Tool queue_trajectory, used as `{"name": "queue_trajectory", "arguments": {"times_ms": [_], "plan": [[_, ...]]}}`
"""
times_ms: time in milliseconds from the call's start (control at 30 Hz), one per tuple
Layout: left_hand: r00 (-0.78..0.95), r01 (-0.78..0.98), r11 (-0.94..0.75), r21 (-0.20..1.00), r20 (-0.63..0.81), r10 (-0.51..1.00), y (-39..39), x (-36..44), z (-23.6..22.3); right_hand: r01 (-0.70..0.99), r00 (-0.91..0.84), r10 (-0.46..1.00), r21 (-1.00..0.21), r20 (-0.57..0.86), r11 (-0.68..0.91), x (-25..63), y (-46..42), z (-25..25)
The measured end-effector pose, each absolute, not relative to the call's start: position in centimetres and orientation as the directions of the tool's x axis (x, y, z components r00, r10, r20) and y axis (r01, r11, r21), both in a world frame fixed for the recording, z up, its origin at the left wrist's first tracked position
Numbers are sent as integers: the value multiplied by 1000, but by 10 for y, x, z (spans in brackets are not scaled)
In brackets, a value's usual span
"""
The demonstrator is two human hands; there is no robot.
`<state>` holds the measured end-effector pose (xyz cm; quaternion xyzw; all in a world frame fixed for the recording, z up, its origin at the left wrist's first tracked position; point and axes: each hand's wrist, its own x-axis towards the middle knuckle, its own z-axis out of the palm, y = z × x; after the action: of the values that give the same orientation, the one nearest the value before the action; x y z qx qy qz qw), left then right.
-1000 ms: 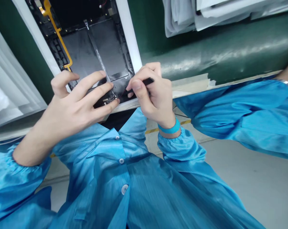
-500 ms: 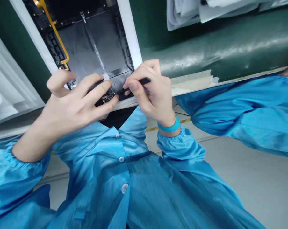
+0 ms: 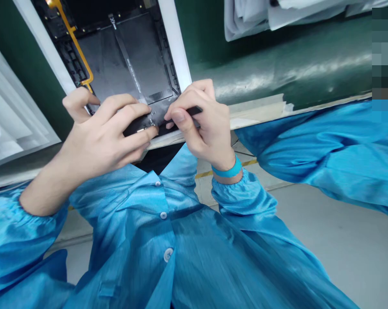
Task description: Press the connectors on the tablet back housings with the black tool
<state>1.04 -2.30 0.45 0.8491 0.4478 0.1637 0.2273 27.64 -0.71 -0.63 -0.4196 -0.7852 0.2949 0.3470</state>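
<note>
One open electronic device (image 3: 149,64), dark and matt, lies between straight white edges (image 3: 177,43) on a glossy green surface (image 3: 210,60). One bent yellow ribbon cable (image 3: 72,38) at its left; one thin grey flat cable (image 3: 131,68) down its middle. One left hand (image 3: 99,133) — fingers parted, curved over the device's near end. One right hand (image 3: 207,124) — pinched on a slim black tool (image 3: 194,110), at the near right corner. One smooth blue wristband (image 3: 228,169).

The shiny blue coat (image 3: 197,240) has round white buttons (image 3: 163,215); its puffy sleeves (image 3: 245,201) have crinkly ends; there is a flat blue wristband (image 3: 228,171) too.
</note>
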Motion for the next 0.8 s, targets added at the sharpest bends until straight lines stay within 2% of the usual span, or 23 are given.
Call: {"name": "queue_trajectory", "arguments": {"times_ms": [67,133,267,367,467,633,800], "plan": [[620,665,-565,489,62,782,-22,10,3,518,-429,879,-740,209,429,276,-8,-5],[631,669,-578,468,53,774,-20,10,3,529,-432,879,-732,204,430,277,-8,-3],[608,671,-547,500,49,792,-20,10,3,532,-422,880,-726,219,436,279,-8,-1],[594,667,-523,531,44,803,-21,11,4,584,-411,898,-711,156,391,279,-7,-1],[620,670,-563,483,53,783,-22,10,4,627,-402,909,-691,110,361,278,-6,-2],[652,667,-620,413,79,754,-22,7,1,527,-429,841,-664,331,530,276,-4,-8],[643,670,-609,425,78,761,-23,7,0,515,-496,804,-633,328,577,278,-3,-7]]}}
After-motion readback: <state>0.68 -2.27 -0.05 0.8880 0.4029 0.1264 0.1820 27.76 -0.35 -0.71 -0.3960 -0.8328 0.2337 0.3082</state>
